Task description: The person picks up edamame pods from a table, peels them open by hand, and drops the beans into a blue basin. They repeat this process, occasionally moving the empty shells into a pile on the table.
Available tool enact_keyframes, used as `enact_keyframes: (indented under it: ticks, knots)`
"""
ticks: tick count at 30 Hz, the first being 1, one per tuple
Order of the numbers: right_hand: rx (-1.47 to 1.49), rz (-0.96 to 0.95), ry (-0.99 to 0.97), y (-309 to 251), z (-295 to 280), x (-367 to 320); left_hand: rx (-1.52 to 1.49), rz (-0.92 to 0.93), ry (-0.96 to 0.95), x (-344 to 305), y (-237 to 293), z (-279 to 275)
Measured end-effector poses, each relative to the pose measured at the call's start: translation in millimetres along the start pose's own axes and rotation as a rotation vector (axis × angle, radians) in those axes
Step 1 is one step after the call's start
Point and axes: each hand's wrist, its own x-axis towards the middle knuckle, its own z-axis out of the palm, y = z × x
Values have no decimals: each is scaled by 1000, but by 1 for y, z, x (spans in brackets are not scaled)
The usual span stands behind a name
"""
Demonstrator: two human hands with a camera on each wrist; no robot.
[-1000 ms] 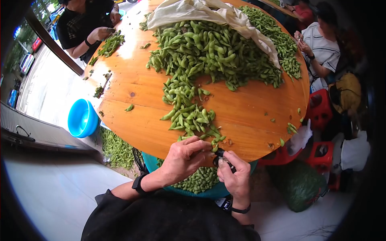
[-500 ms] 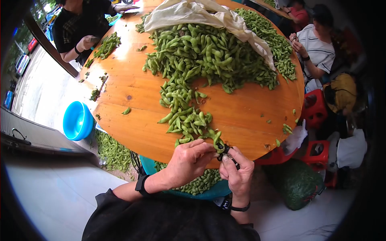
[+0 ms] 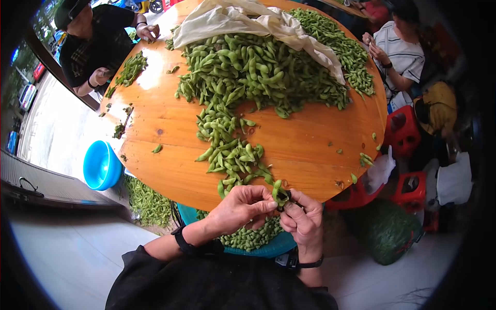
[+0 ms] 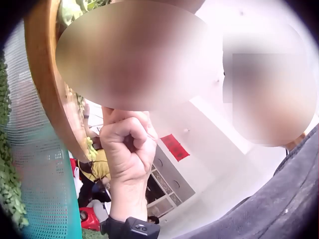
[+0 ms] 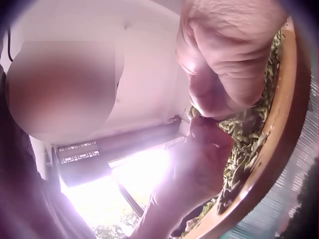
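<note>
In the head view my left hand [image 3: 240, 207] pinches a green soybean pod [image 3: 279, 191] that stands up between both hands, just over the table's near edge. Close against it, my right hand [image 3: 305, 219] has its fingers curled round a small black tool, mostly hidden by thumb and pod; its exact kind I cannot tell. Below the hands a teal basket [image 3: 274, 249] holds many shelled green beans [image 3: 250, 233]. A trail of pods [image 3: 235, 155] runs from the big pod heap [image 3: 258, 72] toward my hands.
A round wooden table [image 3: 305, 150] carries the heap, partly draped with a pale cloth [image 3: 227, 20]. A blue basin [image 3: 101, 165] stands left, near pods heaped on the floor [image 3: 147, 201]. Right are red stools [image 3: 403, 132] and a dark green sack [image 3: 385, 235]. Other people sit around the table.
A pod has risen into clear view between my hands, and the black tool is now mostly hidden behind it. The person at far left has leaned further into view.
</note>
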Motion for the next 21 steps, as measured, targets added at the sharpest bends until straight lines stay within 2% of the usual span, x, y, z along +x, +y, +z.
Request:
enact_keyframes:
  ticks: [1, 3, 5, 6, 7, 8, 9, 10, 13, 15, 16, 17, 18, 20, 21]
  knots:
    - [2, 0, 1, 0, 4, -2, 89, 67, 31, 0, -3, 3]
    - [-402, -86, 162, -1, 19, -6, 203, 106, 68, 2, -11, 5]
    - [-495, -141, 174, 3, 22, -10, 419, 150, 90, 4, -13, 0]
    - [-587, -193, 187, 4, 22, -12, 417, 147, 92, 3, -11, 1]
    - [-778, -252, 187, 3, 21, -13, 640, 255, 104, 1, -7, 4]
    - [-777, -250, 186, 4, 22, -13, 863, 365, 115, -1, -5, 5]
    - [-949, -365, 207, 5, 24, -13, 997, 541, 112, 1, -10, 3]
    - [-1120, -481, 227, 7, 26, -13, 997, 541, 111, 2, -12, 1]
    - [-1183, -561, 272, 11, 28, -11, 943, 579, 52, 3, -14, -1]
    - [-1211, -599, 287, 18, 32, -9, 911, 494, 53, 1, -12, 1]
    - [-1296, -675, 344, 24, 35, -7, 895, 452, 51, 1, -12, 2]
    - [-1381, -753, 403, 27, 36, -7, 926, 499, 63, 3, -20, -2]
    - [-1382, -754, 402, 25, 35, -6, 925, 501, 64, 2, -20, -1]
    - [-1192, -606, 364, 18, 27, -7, 471, 271, -24, 0, -18, 3]
    - [-1053, -492, 355, 17, 22, -9, 438, 272, -16, 1, -23, 1]
